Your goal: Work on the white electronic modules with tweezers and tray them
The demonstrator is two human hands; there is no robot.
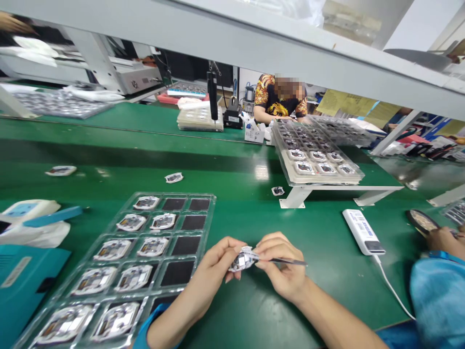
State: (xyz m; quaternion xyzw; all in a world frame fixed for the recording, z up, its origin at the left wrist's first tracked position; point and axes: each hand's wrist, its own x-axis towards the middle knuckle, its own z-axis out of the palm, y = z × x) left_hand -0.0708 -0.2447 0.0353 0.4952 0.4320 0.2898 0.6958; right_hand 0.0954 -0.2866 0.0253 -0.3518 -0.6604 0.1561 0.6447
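My left hand (pixel 214 269) pinches a small white and silver part (pixel 242 260) between thumb and fingers, just above the green bench. My right hand (pixel 281 269) is closed on dark tweezers (pixel 288 261), whose tip touches the part. To the left of my hands lies a clear plastic tray (pixel 209 213) with several of the same parts in its pockets; the right column of pockets shows only dark bottoms.
A white power bank (pixel 363 231) with a cable lies to the right. A stack of filled trays (pixel 316 160) sits on a white stand behind. Loose parts (pixel 174 178) lie on the green conveyor. A teal box (pixel 22 286) stands at left. Another person sits across; a co-worker's blue sleeve (pixel 438 295) is at right.
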